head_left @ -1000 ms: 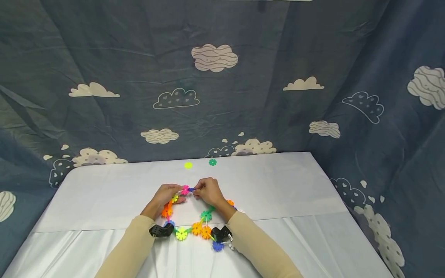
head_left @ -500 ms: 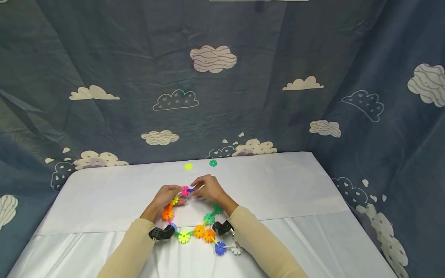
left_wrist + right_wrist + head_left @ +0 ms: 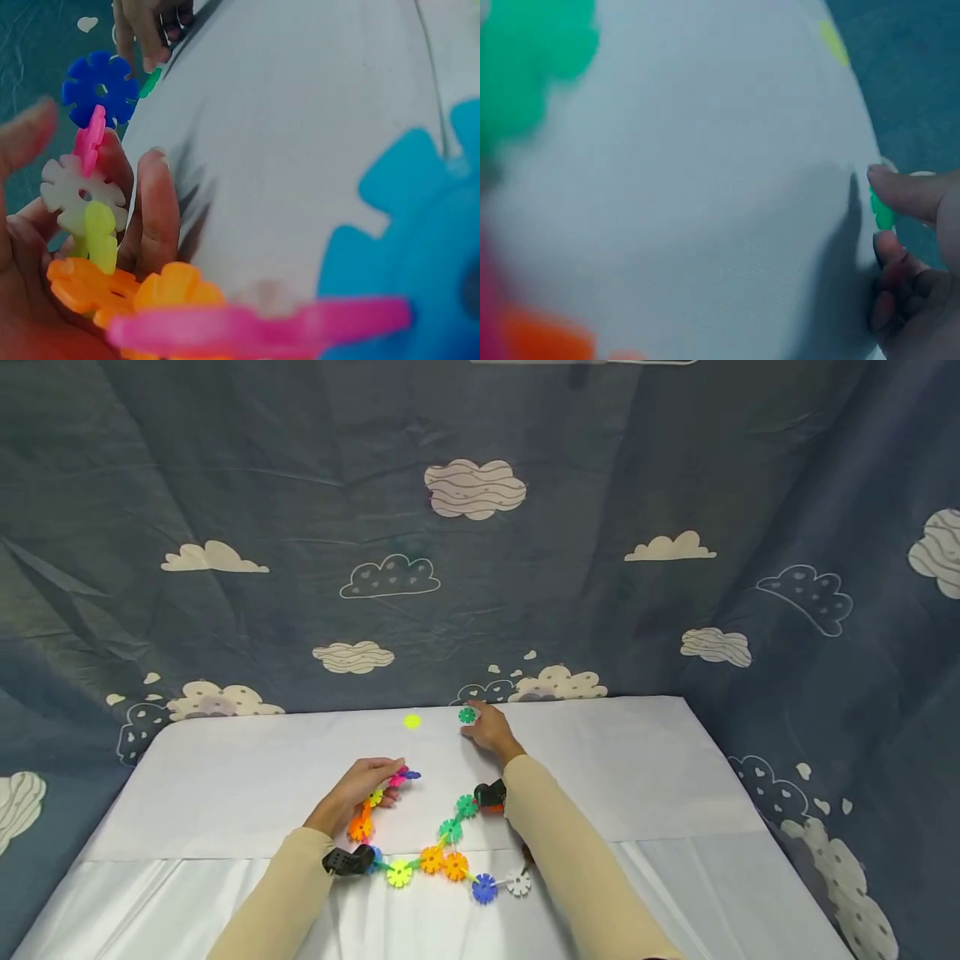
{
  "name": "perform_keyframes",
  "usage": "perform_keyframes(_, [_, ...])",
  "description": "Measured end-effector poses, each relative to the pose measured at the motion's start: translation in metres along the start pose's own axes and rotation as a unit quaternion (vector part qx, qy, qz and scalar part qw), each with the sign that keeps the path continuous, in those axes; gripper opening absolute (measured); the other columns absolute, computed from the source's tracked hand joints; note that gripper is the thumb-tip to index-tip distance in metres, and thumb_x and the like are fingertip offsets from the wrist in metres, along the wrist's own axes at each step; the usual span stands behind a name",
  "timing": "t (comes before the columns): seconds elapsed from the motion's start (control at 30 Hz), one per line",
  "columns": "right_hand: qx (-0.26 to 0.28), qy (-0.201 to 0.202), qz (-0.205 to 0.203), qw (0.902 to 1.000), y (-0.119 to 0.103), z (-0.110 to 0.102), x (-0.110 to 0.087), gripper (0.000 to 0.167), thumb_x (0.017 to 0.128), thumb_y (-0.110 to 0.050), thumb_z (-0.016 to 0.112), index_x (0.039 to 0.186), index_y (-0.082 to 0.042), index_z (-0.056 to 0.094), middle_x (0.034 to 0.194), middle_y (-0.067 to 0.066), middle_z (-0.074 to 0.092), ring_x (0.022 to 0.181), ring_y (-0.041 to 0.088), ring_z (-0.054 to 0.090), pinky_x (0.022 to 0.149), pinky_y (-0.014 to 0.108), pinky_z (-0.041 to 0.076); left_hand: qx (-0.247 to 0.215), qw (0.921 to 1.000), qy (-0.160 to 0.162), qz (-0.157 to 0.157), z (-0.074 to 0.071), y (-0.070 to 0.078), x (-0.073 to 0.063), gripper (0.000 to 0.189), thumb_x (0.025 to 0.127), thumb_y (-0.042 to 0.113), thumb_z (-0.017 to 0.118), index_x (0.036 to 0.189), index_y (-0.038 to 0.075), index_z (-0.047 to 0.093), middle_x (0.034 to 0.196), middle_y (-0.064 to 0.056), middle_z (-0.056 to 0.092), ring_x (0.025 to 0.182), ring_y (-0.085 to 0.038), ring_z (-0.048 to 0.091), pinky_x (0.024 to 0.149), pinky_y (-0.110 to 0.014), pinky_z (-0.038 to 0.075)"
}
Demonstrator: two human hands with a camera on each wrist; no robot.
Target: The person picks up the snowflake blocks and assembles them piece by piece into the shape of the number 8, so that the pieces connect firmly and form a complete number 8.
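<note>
My left hand holds one end of a chain of interlocking flower-shaped plastic discs, its fingers curled behind the discs. At that end, the blue disc sticks out past a pink disc; a whitish disc, a yellow one and orange ones follow along the palm. My right hand reaches to the table's back edge, thumb and a finger spread on either side of a loose green disc, fingertips right at its rim.
A loose yellow disc lies at the back edge, left of the green one. The rest of the chain curves across the white table, past yellow, blue and clear discs under my right forearm. A dark cloud-print curtain hangs behind.
My right hand has let go of the blue disc at the chain's end and moved back and right to the loose green disc. My left hand stays in place with the chain.
</note>
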State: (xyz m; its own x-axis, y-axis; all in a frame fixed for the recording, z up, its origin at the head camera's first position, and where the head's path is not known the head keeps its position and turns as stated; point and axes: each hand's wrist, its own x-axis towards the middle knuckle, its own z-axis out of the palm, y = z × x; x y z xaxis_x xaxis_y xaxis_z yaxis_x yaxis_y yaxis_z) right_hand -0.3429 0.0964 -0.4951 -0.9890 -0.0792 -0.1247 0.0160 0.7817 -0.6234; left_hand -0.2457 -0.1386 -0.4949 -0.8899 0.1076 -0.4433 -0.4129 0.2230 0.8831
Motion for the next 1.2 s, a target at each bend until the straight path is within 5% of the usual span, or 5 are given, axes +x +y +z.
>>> perform_keyframes(0.17, [-0.031,-0.008,0.018,0.9993,-0.001,0.003,0.007,0.042,0.088,-0.018,0.071,0.128,-0.010,0.059,0.132,0.015,0.057,0.124,0.033,0.049,0.104,0.046,0.040,0.030,0.9994,-0.001,-0.017,0.000,0.002,0.001,0.040,0.091,0.036,0.067,0.109,0.001,0.065,0.084,-0.009,0.062,0.070,-0.018,0.057,0.064,-0.024,0.055])
perform_keyframes(0.47, [-0.024,-0.007,0.001,0.9997,0.000,-0.004,0.001,0.024,0.080,-0.010,0.076,0.099,-0.006,0.060,0.095,0.009,0.063,0.092,0.025,0.057,0.084,0.036,0.047,0.012,0.9997,-0.018,-0.014,0.001,0.002,-0.001,0.034,0.091,0.030,0.068,0.105,0.000,0.066,0.086,-0.008,0.069,0.068,-0.018,0.063,0.064,-0.025,0.055])
perform_keyframes(0.6, [0.056,-0.013,-0.019,0.9982,-0.006,-0.011,-0.012,0.018,0.080,-0.003,0.076,0.091,-0.005,0.063,0.079,0.006,0.061,0.072,0.018,0.057,0.066,0.028,0.048,-0.015,0.9996,-0.020,-0.009,0.000,0.000,0.000,0.033,0.091,0.027,0.068,0.111,0.001,0.063,0.091,-0.008,0.072,0.066,-0.018,0.064,0.062,-0.024,0.054])
perform_keyframes(0.97, [0.345,-0.101,-0.045,0.9322,-0.030,0.012,-0.086,0.021,0.086,0.002,0.068,0.107,0.006,0.064,0.073,0.016,0.069,0.056,0.020,0.066,0.062,0.037,0.059,-0.032,0.9995,-0.008,0.004,-0.004,0.000,-0.002,0.034,0.093,0.023,0.066,0.115,-0.002,0.060,0.091,-0.011,0.072,0.061,-0.015,0.062,0.058,-0.023,0.053])
perform_keyframes(1.2, [0.353,-0.069,-0.022,0.9328,-0.033,0.026,-0.096,0.017,0.088,-0.001,0.066,0.104,0.006,0.065,0.071,0.014,0.070,0.054,0.014,0.065,0.059,0.029,0.057,-0.037,0.9992,-0.014,0.010,0.000,0.001,-0.003,0.036,0.093,0.024,0.066,0.116,-0.003,0.059,0.094,-0.011,0.073,0.062,-0.014,0.062,0.060,-0.022,0.053])
